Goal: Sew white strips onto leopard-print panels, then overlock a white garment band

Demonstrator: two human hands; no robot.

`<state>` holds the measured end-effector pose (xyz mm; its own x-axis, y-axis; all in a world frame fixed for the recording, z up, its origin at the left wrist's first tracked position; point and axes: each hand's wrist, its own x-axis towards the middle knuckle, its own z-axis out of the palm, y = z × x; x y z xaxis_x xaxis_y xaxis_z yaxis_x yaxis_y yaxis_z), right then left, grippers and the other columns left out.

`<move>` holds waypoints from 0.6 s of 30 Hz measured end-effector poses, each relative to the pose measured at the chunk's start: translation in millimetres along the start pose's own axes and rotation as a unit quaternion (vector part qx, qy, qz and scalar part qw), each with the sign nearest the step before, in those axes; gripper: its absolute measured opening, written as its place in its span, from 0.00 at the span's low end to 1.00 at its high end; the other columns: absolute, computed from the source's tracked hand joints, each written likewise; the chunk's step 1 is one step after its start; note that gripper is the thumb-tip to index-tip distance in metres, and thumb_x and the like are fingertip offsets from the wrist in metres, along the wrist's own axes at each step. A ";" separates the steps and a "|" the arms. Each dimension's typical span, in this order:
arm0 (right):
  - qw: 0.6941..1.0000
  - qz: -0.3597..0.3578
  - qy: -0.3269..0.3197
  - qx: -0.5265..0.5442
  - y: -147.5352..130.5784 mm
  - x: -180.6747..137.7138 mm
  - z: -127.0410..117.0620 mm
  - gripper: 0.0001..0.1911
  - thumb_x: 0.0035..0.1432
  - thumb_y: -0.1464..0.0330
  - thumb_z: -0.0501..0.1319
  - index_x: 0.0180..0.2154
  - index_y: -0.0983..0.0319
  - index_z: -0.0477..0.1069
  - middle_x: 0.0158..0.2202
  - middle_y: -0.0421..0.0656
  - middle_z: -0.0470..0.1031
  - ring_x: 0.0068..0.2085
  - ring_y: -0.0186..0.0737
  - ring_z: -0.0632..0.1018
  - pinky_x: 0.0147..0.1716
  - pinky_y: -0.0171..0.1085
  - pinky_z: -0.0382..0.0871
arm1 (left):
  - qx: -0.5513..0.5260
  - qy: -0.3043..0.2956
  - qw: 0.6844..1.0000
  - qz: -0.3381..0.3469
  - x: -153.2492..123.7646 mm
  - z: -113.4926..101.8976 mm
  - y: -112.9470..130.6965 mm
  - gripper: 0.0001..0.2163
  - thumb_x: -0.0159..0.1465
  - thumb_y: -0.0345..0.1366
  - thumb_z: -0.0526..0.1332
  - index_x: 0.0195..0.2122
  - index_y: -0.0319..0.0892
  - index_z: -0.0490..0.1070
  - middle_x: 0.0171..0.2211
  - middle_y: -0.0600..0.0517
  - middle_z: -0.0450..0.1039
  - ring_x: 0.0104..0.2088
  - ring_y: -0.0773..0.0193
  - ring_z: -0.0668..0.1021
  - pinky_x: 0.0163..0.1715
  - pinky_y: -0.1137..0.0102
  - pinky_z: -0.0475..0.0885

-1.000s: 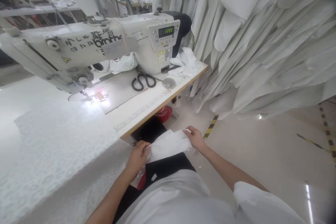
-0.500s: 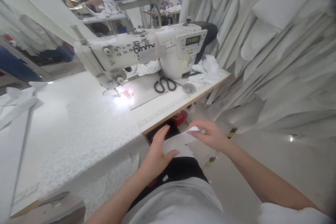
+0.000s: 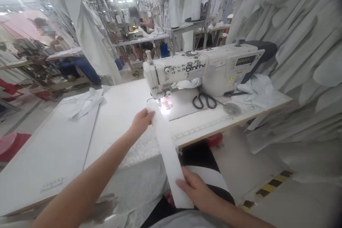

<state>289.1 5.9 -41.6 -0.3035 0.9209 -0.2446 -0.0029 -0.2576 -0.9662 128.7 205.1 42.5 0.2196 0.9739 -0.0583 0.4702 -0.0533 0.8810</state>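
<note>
Left hand (image 3: 142, 121) pinches far part of long, flat white strip (image 3: 167, 149), just before white metal sewing machine (image 3: 216, 69); right hand (image 3: 196, 190) grasps strip farther from machine. Pale patterned fabric (image 3: 144, 149) underneath. Beside machine's base: black-handled scissors (image 3: 204, 94), round grey dish (image 3: 232, 109), crumpled white cloth (image 3: 258, 91).

We hold long white strip (image 3: 167, 146), plain, narrow, nearly straight, sloping between our left hand (image 3: 141, 121) and right hand (image 3: 196, 189); far end just beyond left fingertips, near end reaching past right thumb, toward us.
</note>
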 end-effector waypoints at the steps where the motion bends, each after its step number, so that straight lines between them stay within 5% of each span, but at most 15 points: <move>1: 0.999 -0.014 0.025 -0.034 7.0 2.9 -1.3 0.10 0.57 0.62 0.54 0.29 0.61 0.60 0.24 0.37 0.65 0.26 0.35 0.67 0.25 0.33 0.61 | 0.018 -0.006 1.000 -0.004 9.4 -1.2 -8.0 0.15 0.57 0.46 0.53 0.33 0.38 0.69 0.29 0.50 0.70 0.27 0.65 0.71 0.28 0.69 0.66; 8: 0.957 -0.153 0.142 -0.200 28.8 50.9 -21.5 0.10 0.56 0.66 0.56 0.26 0.63 0.67 0.40 0.46 0.64 0.44 0.44 0.66 0.43 0.40 0.62 | 0.153 0.015 0.987 0.052 57.6 4.8 -26.2 0.06 0.54 0.37 0.56 0.27 0.40 0.68 0.21 0.55 0.64 0.23 0.66 0.66 0.27 0.70 0.61; 18: 0.988 -0.056 -0.013 -0.145 60.8 18.8 -24.7 0.09 0.50 0.65 0.59 0.22 0.62 0.66 0.24 0.40 0.68 0.27 0.37 0.69 0.27 0.33 0.61 | 0.228 -0.013 0.965 0.126 40.3 12.7 -36.8 0.08 0.61 0.36 0.51 0.29 0.42 0.66 0.31 0.51 0.68 0.35 0.62 0.69 0.35 0.69 0.63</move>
<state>306.8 14.8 -106.9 -0.3415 0.9301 -0.1354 0.2329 -0.0559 -0.9709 131.2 243.5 1.8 0.3944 0.9117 0.1152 0.7246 -0.3856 0.5711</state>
